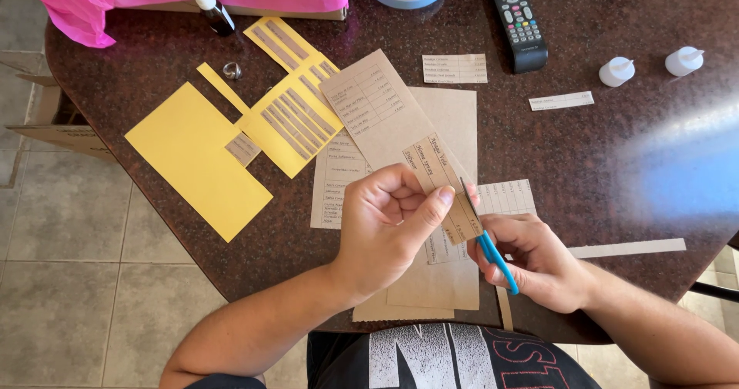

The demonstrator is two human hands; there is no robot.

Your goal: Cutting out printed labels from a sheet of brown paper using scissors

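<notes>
A: Pinching the brown paper strip above the table, why?
B: Left hand steadies it so the right hand, closed around blue scissors, cuts cleanly.

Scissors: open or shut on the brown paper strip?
Open: the scissors in the right hand straddle the strip's edge; the left hand pinches it.
</notes>
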